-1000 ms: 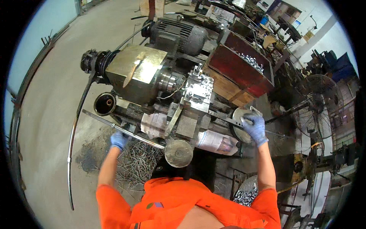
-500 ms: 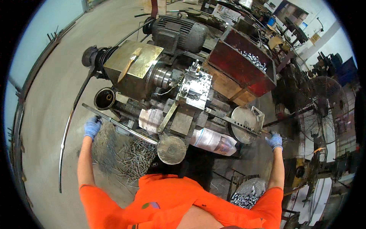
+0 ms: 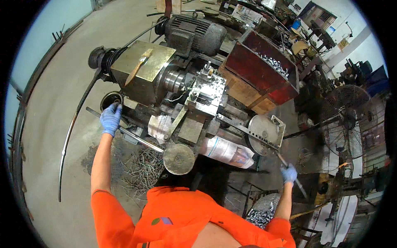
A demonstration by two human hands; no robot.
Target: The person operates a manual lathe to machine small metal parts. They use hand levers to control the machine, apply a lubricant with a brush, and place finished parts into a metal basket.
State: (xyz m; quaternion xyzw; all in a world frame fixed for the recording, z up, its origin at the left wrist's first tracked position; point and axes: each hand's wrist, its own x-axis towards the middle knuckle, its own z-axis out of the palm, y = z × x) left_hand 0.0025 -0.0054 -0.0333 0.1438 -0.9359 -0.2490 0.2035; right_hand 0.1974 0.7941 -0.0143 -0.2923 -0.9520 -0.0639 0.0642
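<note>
The left hand (image 3: 111, 118), in a blue glove, is up at the round pot (image 3: 106, 98) now; half a second ago it was lower, out past the near side of the long silver rod (image 3: 142, 141). Its fingertips reach the mouth of the pot, but I cannot tell if they are pinching something there. The right hand (image 3: 288, 173), gloved too, has its fingers curled tight around the thin handle (image 3: 281, 159) that sticks out past the big round wheel (image 3: 263, 126). A moment ago that handle pointed out to the right, and now it slants down toward the person, so it looks like it has been turned. A second ago this hand was on the wheel itself. To me this means the two hands seem to have split the work, one at the pot and one on the handle. The pot sits at the left, just beside the brass-topped box (image 3: 155, 66). The shiny block (image 3: 211, 93), dotted with dark bits, stands in the middle, and no hand touches it.
</note>
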